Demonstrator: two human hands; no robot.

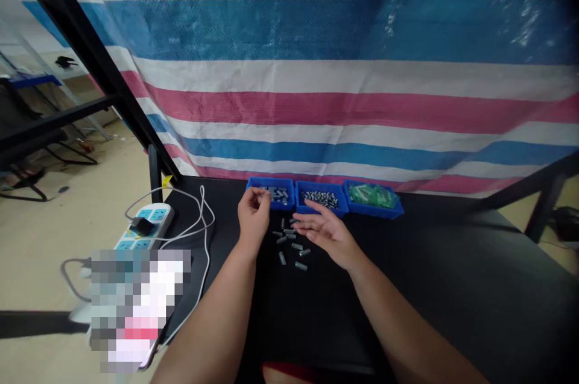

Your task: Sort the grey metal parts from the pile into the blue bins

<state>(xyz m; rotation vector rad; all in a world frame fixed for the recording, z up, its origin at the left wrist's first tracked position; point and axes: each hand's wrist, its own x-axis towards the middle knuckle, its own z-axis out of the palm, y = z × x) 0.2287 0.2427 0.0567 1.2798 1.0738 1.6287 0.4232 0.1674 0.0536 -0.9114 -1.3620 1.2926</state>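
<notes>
My left hand (253, 214) is at the front left corner of a blue bin (290, 202) of silvery metal cylinders, fingers curled into a pinch. Whatever lies between its fingertips is too small or hidden to name. Palm turned inward, my right hand (329, 234) hovers with stretched, spread fingers in front of the middle blue bin (344, 211), which contains many small dark and shiny metal pieces. Between and below the hands, several loose metal cylinders (301, 266) lie scattered on the black table (312, 317).
A third blue bin (384, 213) at the right has green plastic packets (368, 194). On the left are a white power strip (158, 213) with a black plug (142, 226), loose white cables (208, 251) and a blurred-out phone-like object (156, 293). A striped sheet (339, 76) hangs behind.
</notes>
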